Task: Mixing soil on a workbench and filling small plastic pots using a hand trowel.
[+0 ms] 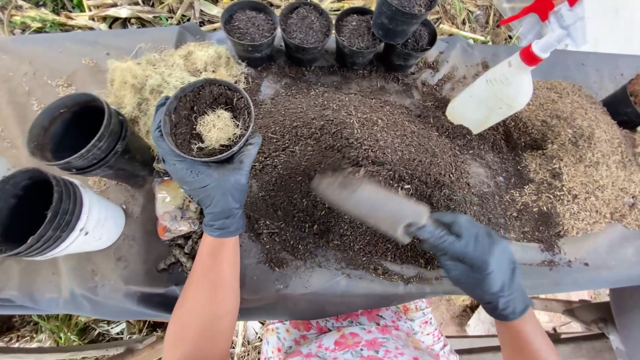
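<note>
My left hand (pixel 212 181), in a dark glove, grips a small black pot (pixel 175 105) from below. The pot is filled with dark soil and has a pale tuft of moss (pixel 217 128) lying on top. In my gloved right hand (pixel 475 259) is a grey metal scoop (pixel 369 202), blurred, its blade pointing left over a wide heap of dark potting mix (pixel 373 140) spread on a grey sheet (pixel 80 280).
Several soil-filled black pots (pixel 305 27) line the far edge. Stacked empty black pots (pixel 75 133) and a white-sided stack (pixel 50 213) lie at left. Pale moss (pixel 143 77) sits behind my left hand, a white spray bottle (pixel 497 93) at right, a small plastic packet (pixel 173 210) below.
</note>
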